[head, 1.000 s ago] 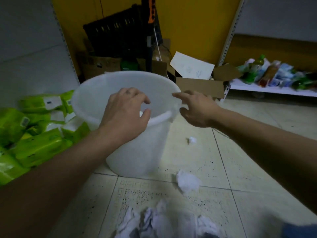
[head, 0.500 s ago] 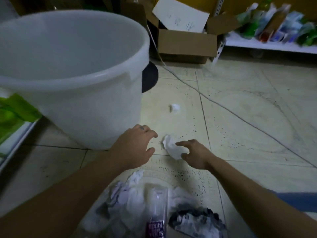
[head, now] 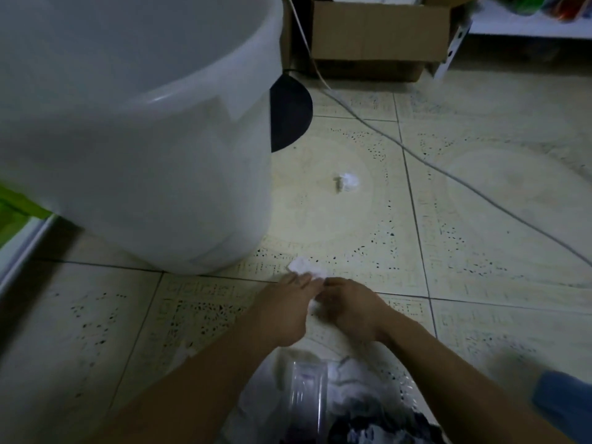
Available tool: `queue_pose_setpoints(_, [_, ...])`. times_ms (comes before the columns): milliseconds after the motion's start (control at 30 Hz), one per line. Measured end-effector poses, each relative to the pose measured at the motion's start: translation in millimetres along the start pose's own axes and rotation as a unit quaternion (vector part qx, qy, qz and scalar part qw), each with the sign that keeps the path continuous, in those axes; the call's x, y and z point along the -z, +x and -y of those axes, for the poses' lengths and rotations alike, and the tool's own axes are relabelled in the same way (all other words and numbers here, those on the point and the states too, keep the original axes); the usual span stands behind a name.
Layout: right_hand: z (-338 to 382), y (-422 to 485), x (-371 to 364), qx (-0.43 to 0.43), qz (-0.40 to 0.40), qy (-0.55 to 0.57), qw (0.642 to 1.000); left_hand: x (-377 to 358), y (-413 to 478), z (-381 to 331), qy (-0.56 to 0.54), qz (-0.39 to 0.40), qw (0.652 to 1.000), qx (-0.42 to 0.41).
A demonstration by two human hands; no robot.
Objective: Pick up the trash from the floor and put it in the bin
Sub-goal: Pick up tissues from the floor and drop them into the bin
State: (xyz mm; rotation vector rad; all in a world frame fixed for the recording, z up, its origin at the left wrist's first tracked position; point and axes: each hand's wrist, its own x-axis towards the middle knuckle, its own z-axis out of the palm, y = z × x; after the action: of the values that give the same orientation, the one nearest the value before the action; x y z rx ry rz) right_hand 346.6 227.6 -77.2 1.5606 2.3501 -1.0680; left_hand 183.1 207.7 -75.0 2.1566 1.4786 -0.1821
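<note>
Both hands meet low over the tiled floor [head: 480,219], just in front of the white bin [head: 144,139]. The left hand [head: 285,310] and right hand [head: 349,307] have their fingers pinched together on a crumpled white paper [head: 304,267], which pokes out beyond the fingertips near the bin's base; each grip is closed on it. A smaller paper scrap [head: 347,181] lies farther out on the floor, apart from the bin. A heap of trash [head: 320,395] sits between the forearms. A cord [head: 448,174] crosses the tiles towards a cardboard box [head: 378,33].
</note>
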Motion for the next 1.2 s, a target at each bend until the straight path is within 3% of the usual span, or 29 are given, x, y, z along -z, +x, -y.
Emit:
queue_pose_setpoints(67, [-5.7,8.5,12.3,-0.039,-0.054,0.067,0.995,-4.8,6.4,7.1,0.023,0.013,1.000,0.013])
queue_pose_setpoints(200, [-30.5,49.8,44.2,-0.093,-0.154,0.054,0.982,-7.9,18.9,15.6,0.010,0.037,0.999,0.032])
queue_pose_setpoints(300, [-43.5,87.2,62.0,-0.139,-0.142,0.016,0.980,-7.0,26.0,14.6,0.006,0.066,0.997,0.043])
queue_pose_setpoints(433, [-44.3,130.8,83.6,-0.175,-0.126,0.045,0.975,-4.6,36.2,7.2,0.023,0.078,0.995,0.064])
queue_pose_setpoints(633, [-41.5,151.0,94.3,-0.217,-0.088,-0.061,0.970,-4.3,43.0,8.7,0.044,0.104,0.992,0.059])
queue_pose_setpoints(833, [-34.5,107.0,61.9,-0.152,-0.093,-0.212,0.961,0.8,38.8,0.9,0.069,0.047,0.994,0.064])
queue_pose_setpoints(933, [-28.0,71.3,43.4,-0.149,-0.049,-0.197,0.968,12.5,31.2,-7.1,0.048,0.032,0.994,0.088])
queue_pose_setpoints(1100, [-12.6,17.1,35.8,-0.139,0.062,-0.080,0.985,25.6,-6.1,3.5,0.066,-0.002,0.993,0.094])
queue_pose_setpoints(1200, [-2.7,-11.6,36.9,-0.128,0.011,-0.084,0.988,52.4,-22.2,-1.4,0.028,-0.049,0.996,0.064])
